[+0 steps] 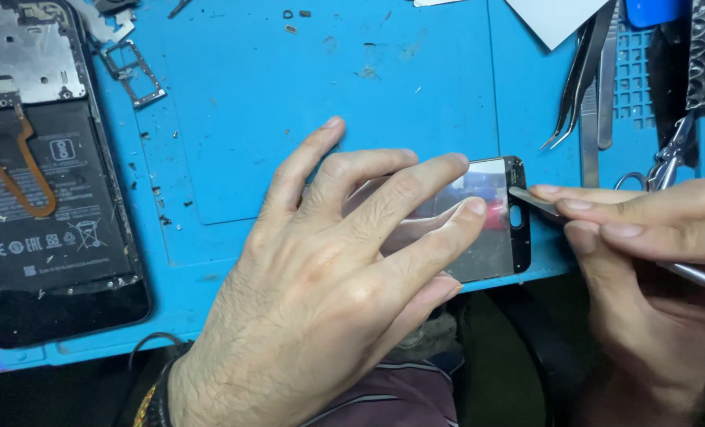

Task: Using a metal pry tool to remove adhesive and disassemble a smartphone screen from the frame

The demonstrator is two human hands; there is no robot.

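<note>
left hand flat on glass panel | right hand holds metal tool at panel's edge | blue mat

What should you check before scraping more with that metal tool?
1. Left hand pressing the glass panel flat: ok.
2. Right hand gripping the metal tool: ok.
3. Tool tip on the panel's black end: ok.
4. Panel fully on the blue mat: not ok, its near edge sits at the mat's edge.
5. Panel free of cracks: cannot tell.
6. Opened phone and tweezers clear of the hands: ok.
</note>
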